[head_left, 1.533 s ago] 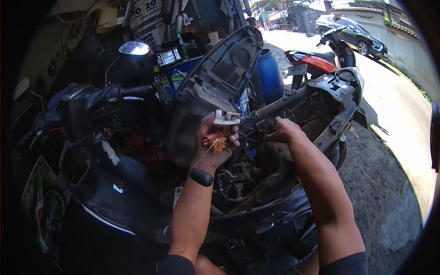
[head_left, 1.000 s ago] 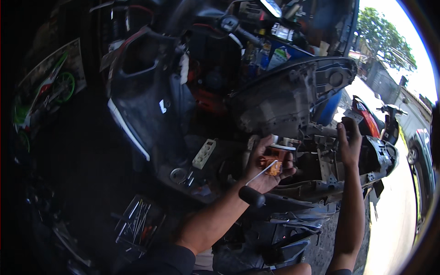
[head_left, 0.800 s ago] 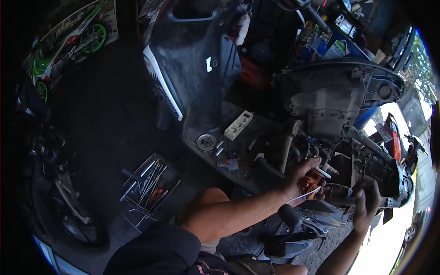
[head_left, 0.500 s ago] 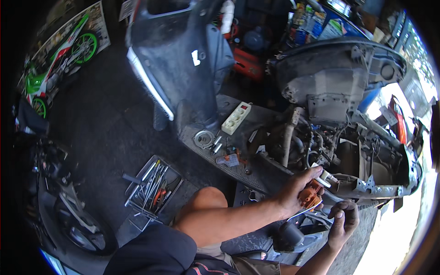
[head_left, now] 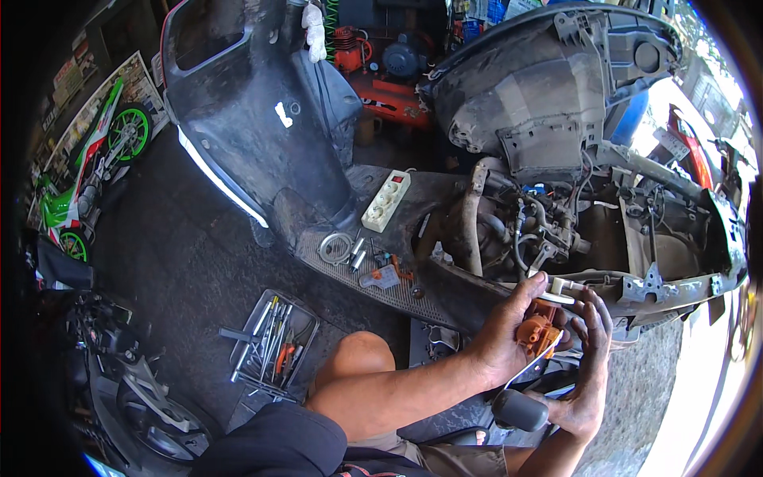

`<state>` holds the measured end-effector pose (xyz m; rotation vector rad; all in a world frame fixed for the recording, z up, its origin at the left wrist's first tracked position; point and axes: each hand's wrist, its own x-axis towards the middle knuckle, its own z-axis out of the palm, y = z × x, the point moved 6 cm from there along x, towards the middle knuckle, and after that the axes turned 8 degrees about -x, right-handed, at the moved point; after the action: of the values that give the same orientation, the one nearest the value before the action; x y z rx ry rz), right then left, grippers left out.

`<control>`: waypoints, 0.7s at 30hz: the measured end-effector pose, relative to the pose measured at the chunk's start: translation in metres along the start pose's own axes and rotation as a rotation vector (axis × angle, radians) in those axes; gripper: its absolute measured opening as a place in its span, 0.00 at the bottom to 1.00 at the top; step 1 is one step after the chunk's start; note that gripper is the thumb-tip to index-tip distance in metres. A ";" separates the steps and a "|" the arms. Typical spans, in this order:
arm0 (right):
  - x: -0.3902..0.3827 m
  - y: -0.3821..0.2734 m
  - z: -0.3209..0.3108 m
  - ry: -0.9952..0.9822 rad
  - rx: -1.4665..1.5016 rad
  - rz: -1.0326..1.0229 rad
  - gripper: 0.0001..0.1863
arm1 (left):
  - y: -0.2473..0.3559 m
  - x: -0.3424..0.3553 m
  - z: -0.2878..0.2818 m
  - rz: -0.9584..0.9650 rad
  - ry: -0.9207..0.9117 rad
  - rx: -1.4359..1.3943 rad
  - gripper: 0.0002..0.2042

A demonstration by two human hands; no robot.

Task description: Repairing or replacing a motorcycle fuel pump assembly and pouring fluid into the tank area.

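An orange fuel pump unit with a white round flange on top is gripped in my left hand, the thumb up against the flange. A thin wire arm runs down from it to a dark cylindrical float. My right hand is open on the pump's right side. Its fingers reach up beside the flange and its thumb stretches toward the float; whether they touch the pump I cannot tell. Behind the hands lies the stripped scooter frame with its engine exposed.
On the scooter's footboard are a white power strip, a metal ring, small metal cylinders and an orange part. A tray of tools sits on the floor. A raised seat bucket and a red compressor stand behind.
My right hand has risen from below and opened its curled fingers beside the pump. The left hand keeps its grip. The whole view has shifted slightly.
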<state>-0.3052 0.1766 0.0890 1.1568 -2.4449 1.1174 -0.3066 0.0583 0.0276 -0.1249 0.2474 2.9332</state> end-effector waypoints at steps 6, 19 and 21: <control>0.000 0.006 -0.004 0.024 0.054 0.053 0.56 | 0.002 0.006 0.003 -0.014 -0.025 -0.022 0.24; 0.011 -0.013 -0.026 0.053 0.015 0.001 0.43 | 0.024 -0.015 0.002 -0.077 0.010 0.092 0.31; 0.005 -0.009 -0.036 0.119 0.026 0.020 0.40 | 0.017 -0.015 0.000 -0.127 0.003 0.134 0.32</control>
<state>-0.3063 0.1956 0.1215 1.0436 -2.3632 1.1914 -0.2950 0.0385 0.0320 -0.1211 0.4193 2.7813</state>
